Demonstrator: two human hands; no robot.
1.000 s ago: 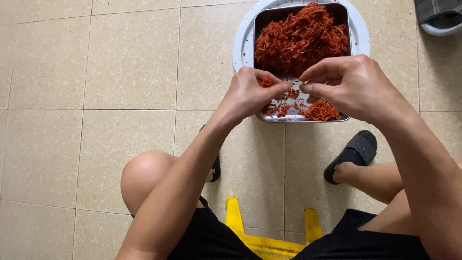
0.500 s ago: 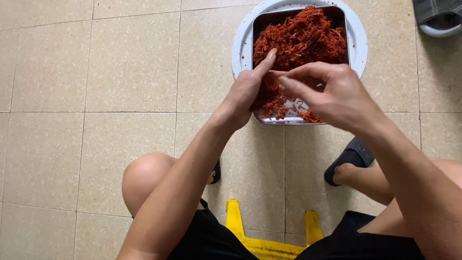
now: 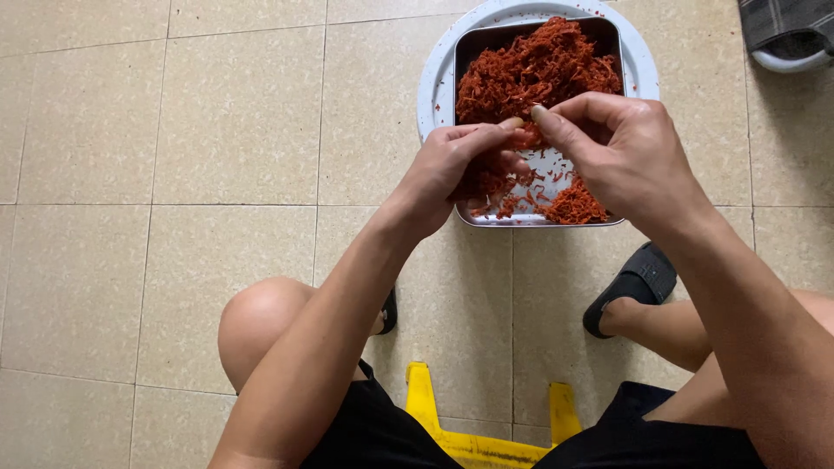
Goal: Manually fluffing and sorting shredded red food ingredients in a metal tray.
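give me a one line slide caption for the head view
Seated on a yellow stool, a person's left hand and right hand pinch red shredded strands over a metal tray.

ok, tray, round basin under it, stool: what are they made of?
Tray: looks like metal, likely stainless steel; dull grey sheen, thin rolled rim. Basin: probably plastic or enamel, pale blue-white and smooth; can't tell which. Stool: likely moulded plastic, glossy yellow.

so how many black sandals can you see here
2. One black sandal is on the foot at the right, below the metal tray. The other sandal only peeks out behind the left forearm, mostly hidden.
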